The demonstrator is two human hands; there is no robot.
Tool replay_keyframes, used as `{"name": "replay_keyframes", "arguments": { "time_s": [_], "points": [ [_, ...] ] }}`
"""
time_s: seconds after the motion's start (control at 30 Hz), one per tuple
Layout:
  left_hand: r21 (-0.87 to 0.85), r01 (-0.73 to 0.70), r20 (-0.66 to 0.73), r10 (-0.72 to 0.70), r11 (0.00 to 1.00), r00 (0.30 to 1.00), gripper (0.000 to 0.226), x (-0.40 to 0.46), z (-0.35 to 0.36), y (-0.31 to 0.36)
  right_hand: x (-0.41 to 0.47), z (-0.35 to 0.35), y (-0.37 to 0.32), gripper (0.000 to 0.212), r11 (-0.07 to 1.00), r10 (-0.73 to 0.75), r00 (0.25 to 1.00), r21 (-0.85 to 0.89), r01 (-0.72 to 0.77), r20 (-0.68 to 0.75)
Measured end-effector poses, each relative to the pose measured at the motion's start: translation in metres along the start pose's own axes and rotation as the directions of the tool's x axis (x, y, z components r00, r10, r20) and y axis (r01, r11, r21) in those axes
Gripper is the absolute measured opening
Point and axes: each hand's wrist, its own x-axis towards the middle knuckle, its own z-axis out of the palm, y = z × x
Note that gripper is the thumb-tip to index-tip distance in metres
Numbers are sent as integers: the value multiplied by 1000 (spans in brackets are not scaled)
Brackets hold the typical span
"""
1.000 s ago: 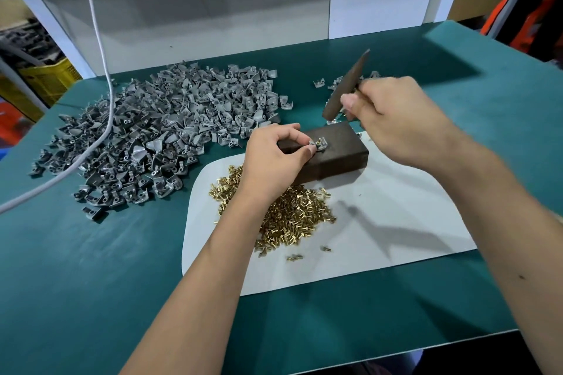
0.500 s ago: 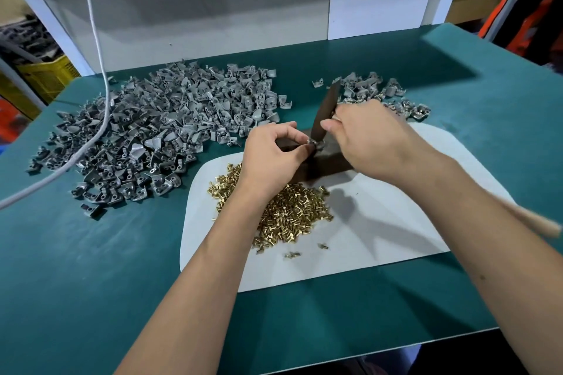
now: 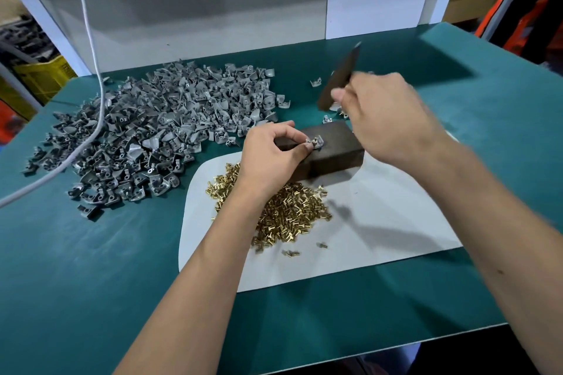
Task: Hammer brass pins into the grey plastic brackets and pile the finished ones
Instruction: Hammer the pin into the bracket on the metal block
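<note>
Lying nearest, toward the lower centre of the frame on the white sheet [image 3: 380, 222], the heap of brass pins [image 3: 286, 210], partly hidden under the left forearm: likely small, hard, light and slick, prone to rolling, best pinched one at a time by the shank. Resting just beyond, on top of the dark block [image 3: 332, 146] at mid-frame, the grey plastic bracket [image 3: 316, 141] being worked, with a pin apparently seated in it, though too small to tell for sure; probably light and stiff but liable to skid or crack under a blow, so best steadied by its edge, clear of the pin. Pinching that bracket at its near-left edge, the left hand [image 3: 271, 155], fingers curled, thumb and forefinger touching it. Curling around a handle out of sight, the right hand [image 3: 387, 119], blurred, raising the dark hammer head [image 3: 339, 76] above and behind the block, apart from the bracket. Spreading across the upper left of the desk [image 3: 91, 283], well apart from both hands, the big pile of brackets [image 3: 158, 131]; showing beyond the right hand, mostly hidden, a few more brackets [image 3: 316, 81], presumably the finished ones.
</note>
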Motion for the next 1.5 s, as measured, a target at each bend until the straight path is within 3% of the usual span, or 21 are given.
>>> {"name": "replay_keyframes", "arguments": {
  "time_s": [0.17, 0.23, 0.3, 0.33, 0.47, 0.53, 0.63, 0.77, 0.83, 0.93, 0.97, 1.07, 1.13, 1.27, 1.3, 1.4, 1.5],
  "points": [
    [2, 25, 3, -25, 1000, 1000, 13, -1, 2, -2, -3, 8, -4, 26, 990, 32, 963, -138, 5, 267],
    [1, 16, 2, -16, 1000, 1000, 14, -1, 2, -2, 1, -4, 0, 28, 982, 9, 981, -187, 28, 195],
    [5, 9, 7, -9, 1000, 1000, 18, 0, 1, -2, -3, -5, -3, 29, 996, 11, 1000, -84, -10, 8],
    [6, 9, 10, -9, 1000, 1000, 21, 0, 1, -2, -7, -2, -7, 30, 999, 21, 1000, -41, -22, -16],
    [10, 25, 12, -25, 1000, 1000, 24, -2, 0, -1, -7, 7, -13, 27, 992, -4, 963, -123, 38, 268],
    [17, 27, 10, -27, 999, 1000, 20, -2, 0, 0, 3, -7, -8, 28, 985, -13, 974, -167, 52, 225],
    [34, 14, 5, -14, 999, 1000, 16, -1, -1, 0, 3, -6, -8, 27, 998, 1, 1000, -63, -2, -6],
    [24, 28, 19, -29, 999, 999, 11, -2, -1, -2, -1, 10, -12, 28, 990, 12, 950, -135, 32, 312],
    [41, 36, 17, -37, 999, 999, 9, -1, -1, -1, 5, 0, -7, 30, 986, 0, 963, -163, 45, 270],
    [56, 18, 15, -19, 998, 1000, 9, -1, -2, 1, 2, -2, -5, 28, 998, -13, 1000, -60, 14, 13],
    [53, 17, 18, -18, 998, 1000, 10, 0, -2, 0, 0, 3, -6, 29, 1000, -9, 1000, -29, 9, 24],
    [47, 28, 10, -29, 998, 1000, 13, -3, -1, -2, -6, 13, -6, 29, 996, 37, 960, -89, -12, 277],
    [55, 40, 11, -41, 998, 999, 11, -3, 0, -1, -2, 2, -1, 30, 988, 42, 959, -155, 2, 281],
    [82, 27, 8, -28, 996, 1000, 8, 0, -3, 2, 3, -6, -4, 27, 1000, 20, 999, -7, -20, -43],
    [83, 24, 9, -25, 996, 1000, 8, -1, -4, 1, 3, 0, -8, 27, 1000, 8, 1000, -25, -8, -13],
    [79, 39, 13, -40, 996, 999, 7, -5, -4, 0, 3, 14, -13, 30, 989, -15, 956, -134, 57, 293],
    [91, 50, 12, -52, 995, 999, 6, -5, -4, 2, 9, -1, 2, 42, 991, -9, 944, -120, 51, 329]
  ]
}}
